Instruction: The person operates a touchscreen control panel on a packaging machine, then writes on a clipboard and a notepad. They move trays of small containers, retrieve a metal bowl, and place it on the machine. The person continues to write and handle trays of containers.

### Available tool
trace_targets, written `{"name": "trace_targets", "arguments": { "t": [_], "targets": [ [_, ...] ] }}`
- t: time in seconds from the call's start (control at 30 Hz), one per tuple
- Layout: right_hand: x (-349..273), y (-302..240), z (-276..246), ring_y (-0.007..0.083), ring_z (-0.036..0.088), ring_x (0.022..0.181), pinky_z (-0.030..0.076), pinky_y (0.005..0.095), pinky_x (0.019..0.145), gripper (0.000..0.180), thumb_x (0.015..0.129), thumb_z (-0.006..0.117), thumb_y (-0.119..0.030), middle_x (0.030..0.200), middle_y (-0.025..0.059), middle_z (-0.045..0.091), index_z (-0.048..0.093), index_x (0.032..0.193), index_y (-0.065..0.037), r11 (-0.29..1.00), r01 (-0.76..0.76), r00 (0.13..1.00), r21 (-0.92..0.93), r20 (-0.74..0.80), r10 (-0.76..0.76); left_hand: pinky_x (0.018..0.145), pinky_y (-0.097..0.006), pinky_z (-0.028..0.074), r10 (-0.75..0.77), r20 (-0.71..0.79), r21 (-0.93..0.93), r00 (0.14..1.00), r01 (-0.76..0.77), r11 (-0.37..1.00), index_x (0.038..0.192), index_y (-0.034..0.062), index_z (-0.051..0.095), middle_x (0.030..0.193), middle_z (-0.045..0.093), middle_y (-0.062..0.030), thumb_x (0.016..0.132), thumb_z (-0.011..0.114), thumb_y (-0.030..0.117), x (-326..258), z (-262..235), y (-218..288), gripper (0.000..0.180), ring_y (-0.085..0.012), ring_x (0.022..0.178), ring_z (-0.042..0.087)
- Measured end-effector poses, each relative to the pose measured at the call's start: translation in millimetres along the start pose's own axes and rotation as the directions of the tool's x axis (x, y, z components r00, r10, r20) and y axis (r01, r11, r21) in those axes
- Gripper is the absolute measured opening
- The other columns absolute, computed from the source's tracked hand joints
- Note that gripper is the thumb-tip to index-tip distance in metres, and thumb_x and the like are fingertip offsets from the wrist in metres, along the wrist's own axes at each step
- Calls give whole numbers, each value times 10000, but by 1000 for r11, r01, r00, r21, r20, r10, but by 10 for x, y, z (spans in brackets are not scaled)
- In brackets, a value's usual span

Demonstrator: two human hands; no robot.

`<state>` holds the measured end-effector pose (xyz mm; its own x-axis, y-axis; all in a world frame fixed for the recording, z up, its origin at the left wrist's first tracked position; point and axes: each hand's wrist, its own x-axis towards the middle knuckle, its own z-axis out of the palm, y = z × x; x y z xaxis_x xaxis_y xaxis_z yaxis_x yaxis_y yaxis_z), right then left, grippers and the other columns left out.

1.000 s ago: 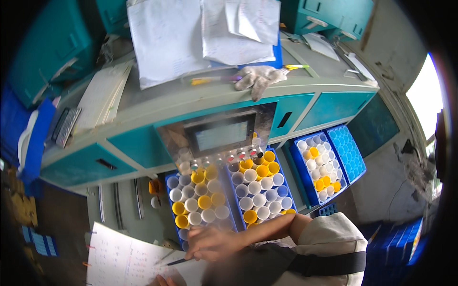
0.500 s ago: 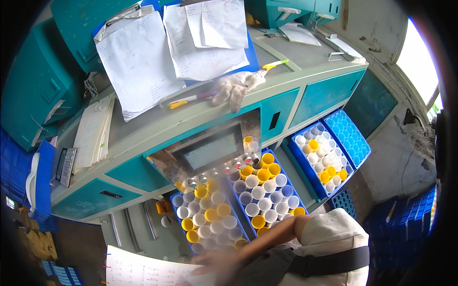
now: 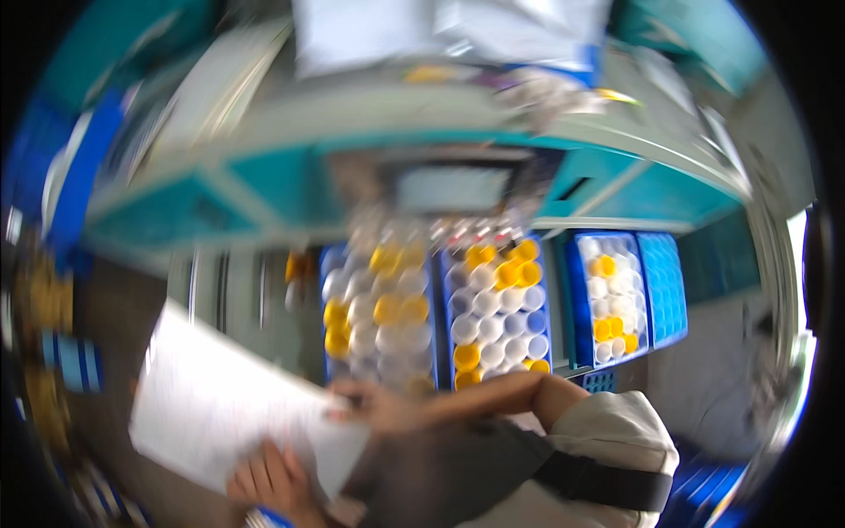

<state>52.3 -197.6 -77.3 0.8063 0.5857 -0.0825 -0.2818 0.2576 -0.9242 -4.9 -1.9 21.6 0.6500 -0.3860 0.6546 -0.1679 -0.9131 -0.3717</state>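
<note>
A large white sheet of paper (image 3: 224, 400) with faint lines of writing lies tilted at the lower left, below the crates. My left hand (image 3: 273, 475) rests over its lower part, fingers spread on the paper, with something blue at the wrist. At the sheet's right edge, the fingers of my right hand (image 3: 365, 407) are bent around the margin and seem to grip it, though motion blurs them. My right forearm crosses in front of a blue crate (image 3: 437, 343) of white and yellow tubes.
A second crate (image 3: 547, 326) of tubes stands alongside, and another (image 3: 576, 308) farther right has a light-blue tray (image 3: 664, 290) beside it. Behind runs a teal and grey machine with a screen (image 3: 453, 189). Papers (image 3: 370, 35) and a glove (image 3: 550, 97) lie on top.
My view has turned, so the machine and crates now look level. The paper has come farther into view and tilted. My left hand has appeared on it; my right hand is at its edge.
</note>
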Motion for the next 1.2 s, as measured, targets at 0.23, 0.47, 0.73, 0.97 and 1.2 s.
{"name": "trace_targets", "arguments": {
  "t": [0.23,0.47,0.73,0.97,1.2],
  "targets": [
    [-85,-34,-202,150,562,1186,453,325,1032,383,1055,619,-234,1275,44,596,577,1371,-22,968,-235,971,-86,14,237,833,-408,349,-164,96,-82,982,172,982,960,50,800,661,517,-9,933,748,357,-273,72,61,313,-191,678,465],
    [84,-43,-784,151,593,1025,476,299,944,534,1133,364,-416,1112,81,633,548,1394,12,960,129,986,-247,-71,-151,773,-401,304,-185,27,-65,982,186,980,881,67,799,617,482,21,856,808,438,-284,82,58,372,-171,668,464],
    [-161,-653,-1850,237,646,887,454,328,866,284,987,647,-213,961,127,705,734,1189,-33,282,9,619,-959,-216,-755,841,-418,382,-104,231,-52,967,118,992,1063,68,792,672,495,-9,1001,662,378,-222,77,20,342,-189,706,480],
    [-149,-983,-2223,176,628,729,402,339,794,256,782,751,-27,796,2,693,759,1027,-99,-261,-234,452,-937,133,-882,789,-341,375,-31,169,-50,985,40,998,977,7,807,660,593,-16,1024,648,231,-89,133,-1,279,-185,655,489],
    [-97,-993,-2223,155,632,762,366,356,817,242,830,722,-59,832,28,718,753,1070,-61,-321,-139,501,-937,213,-839,809,-384,375,-36,176,-2,984,37,999,1053,33,806,637,497,0,1055,592,284,-124,117,-10,330,-188,690,450]
  ]
}}
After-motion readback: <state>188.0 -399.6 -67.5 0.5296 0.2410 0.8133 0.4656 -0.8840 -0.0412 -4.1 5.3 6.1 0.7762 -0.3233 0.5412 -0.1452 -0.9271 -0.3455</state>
